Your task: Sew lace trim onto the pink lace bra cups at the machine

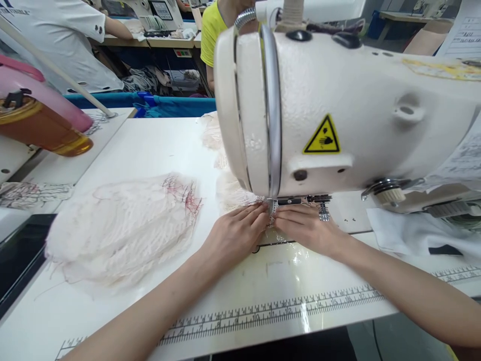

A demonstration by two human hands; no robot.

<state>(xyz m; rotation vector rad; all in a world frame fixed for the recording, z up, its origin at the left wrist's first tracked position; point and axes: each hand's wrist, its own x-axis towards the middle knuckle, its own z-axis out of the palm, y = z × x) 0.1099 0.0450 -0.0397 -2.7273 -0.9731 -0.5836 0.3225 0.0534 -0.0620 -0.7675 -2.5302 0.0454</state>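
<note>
My left hand (240, 228) lies at the left of the sewing machine's presser foot area, fingers stretched out and pressing on a narrow piece of pale lace fabric (271, 213). From the right, my right hand (306, 225) rests flat on the same piece, its fingertips close to the left ones. The needle and foot are mostly hidden by the fingers and the white sewing machine (338, 110) above them. More sheer, cream lace (233, 188) spreads behind my left fingers. On the table to the left lies a loose pile of pale lace (128, 225) with reddish threads.
A printed ruler scale (263, 313) runs along the front of the white table (161, 145). At left are an amber bottle (45, 125) and a pink bottle (56, 93). White cloth (402, 233) lies right of the machine. Two people are at work beyond.
</note>
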